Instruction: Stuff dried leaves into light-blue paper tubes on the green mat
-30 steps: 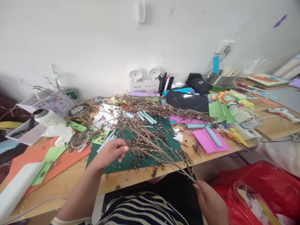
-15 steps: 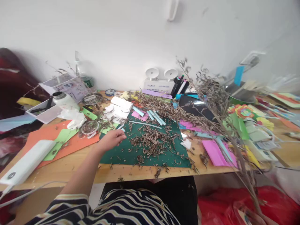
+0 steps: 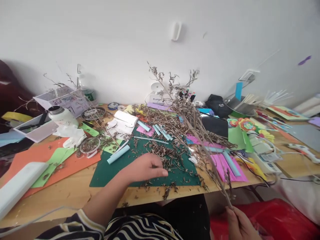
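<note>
In my right hand (image 3: 240, 224), at the lower right beyond the table edge, is the bottom stem of a dried branch (image 3: 191, 116). Its brown, curled leaves lean up and left over the table. My left hand (image 3: 146, 168) is over the green cutting mat (image 3: 102, 175), at the near-left side of a heap of crumbled dry leaves (image 3: 172, 155). Its thumb points right, apart from the bent fingers, whose tips are partly hidden; nothing shows in its grip. A rolled pale-blue paper tube (image 3: 118, 154) lies left of this hand.
Left are a clear round container (image 3: 90, 146), a white bottle (image 3: 62, 116), orange paper (image 3: 75, 163) and a white power bank (image 3: 22, 186). More blue rolls (image 3: 162, 132) lie behind the heap. Pink paper (image 3: 222, 166), a hot glue gun (image 3: 303, 151) and a red bag (image 3: 275, 218) are right.
My left hand has moved right, from the mat's left edge to the leaf heap, and its thumb now stands apart. The dried branch has swung left, and my right hand has come into view.
</note>
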A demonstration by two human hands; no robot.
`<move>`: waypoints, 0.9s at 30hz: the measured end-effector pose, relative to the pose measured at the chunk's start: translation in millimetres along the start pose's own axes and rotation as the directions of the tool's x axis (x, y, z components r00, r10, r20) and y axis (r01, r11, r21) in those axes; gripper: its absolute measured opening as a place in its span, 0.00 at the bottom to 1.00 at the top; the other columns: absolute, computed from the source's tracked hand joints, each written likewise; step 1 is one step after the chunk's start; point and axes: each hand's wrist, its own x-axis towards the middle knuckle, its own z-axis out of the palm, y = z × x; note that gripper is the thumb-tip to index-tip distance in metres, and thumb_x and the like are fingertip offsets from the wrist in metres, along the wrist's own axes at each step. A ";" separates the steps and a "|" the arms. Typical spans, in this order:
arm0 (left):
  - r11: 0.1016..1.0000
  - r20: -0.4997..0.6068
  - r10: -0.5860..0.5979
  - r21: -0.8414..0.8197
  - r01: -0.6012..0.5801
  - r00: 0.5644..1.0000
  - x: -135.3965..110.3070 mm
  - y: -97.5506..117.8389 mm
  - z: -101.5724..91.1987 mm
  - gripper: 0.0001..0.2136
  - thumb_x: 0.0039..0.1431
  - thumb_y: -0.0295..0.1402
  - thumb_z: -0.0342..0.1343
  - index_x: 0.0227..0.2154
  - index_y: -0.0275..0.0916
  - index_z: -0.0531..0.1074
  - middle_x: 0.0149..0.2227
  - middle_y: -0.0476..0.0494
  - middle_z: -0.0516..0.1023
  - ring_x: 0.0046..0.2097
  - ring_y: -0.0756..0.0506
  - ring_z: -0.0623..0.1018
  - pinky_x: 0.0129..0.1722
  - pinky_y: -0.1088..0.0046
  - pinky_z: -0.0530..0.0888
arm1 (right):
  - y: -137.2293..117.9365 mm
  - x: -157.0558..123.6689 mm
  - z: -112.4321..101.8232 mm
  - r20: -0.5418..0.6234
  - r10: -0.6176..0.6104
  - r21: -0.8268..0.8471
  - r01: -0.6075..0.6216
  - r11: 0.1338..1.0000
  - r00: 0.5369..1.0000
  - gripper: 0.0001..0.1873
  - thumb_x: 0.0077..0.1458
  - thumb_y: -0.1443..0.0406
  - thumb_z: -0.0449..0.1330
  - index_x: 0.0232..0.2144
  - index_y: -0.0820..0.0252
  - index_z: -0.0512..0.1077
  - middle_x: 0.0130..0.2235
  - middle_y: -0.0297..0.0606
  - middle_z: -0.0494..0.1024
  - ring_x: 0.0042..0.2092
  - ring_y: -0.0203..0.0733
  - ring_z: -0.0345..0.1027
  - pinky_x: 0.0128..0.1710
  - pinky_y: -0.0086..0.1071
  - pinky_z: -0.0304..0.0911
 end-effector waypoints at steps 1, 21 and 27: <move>0.991 0.035 0.044 -0.131 -0.039 0.998 2.7 6.9 1.7 0.14 0.51 0.40 0.49 0.21 0.34 0.69 0.23 0.46 0.71 0.27 0.52 0.70 0.29 0.77 0.66 | -1.2 -2.4 3.8 -0.002 -0.005 0.010 0.006 1.000 1.000 0.30 0.44 0.43 0.43 0.25 0.61 0.71 0.25 0.43 0.76 0.27 0.44 0.70 0.22 0.30 0.62; 0.838 -0.634 -0.392 -0.545 -0.025 0.667 68.4 1.7 26.4 0.10 0.49 0.35 0.50 0.34 0.38 0.58 0.22 0.55 0.61 0.17 0.57 0.62 0.17 0.81 0.62 | -10.2 -18.9 30.4 -0.072 -0.490 -0.179 0.472 0.863 0.869 0.21 0.55 0.57 0.44 0.25 0.64 0.70 0.23 0.39 0.75 0.24 0.36 0.68 0.23 0.25 0.62; 0.884 -0.640 -0.414 -0.452 0.119 0.647 66.4 -2.3 19.1 0.11 0.47 0.39 0.52 0.28 0.37 0.62 0.18 0.56 0.57 0.18 0.56 0.59 0.18 0.80 0.58 | -10.0 -23.3 39.2 -0.085 -0.566 -0.192 0.544 0.817 0.820 0.22 0.56 0.57 0.43 0.25 0.64 0.70 0.22 0.40 0.74 0.24 0.35 0.68 0.24 0.25 0.61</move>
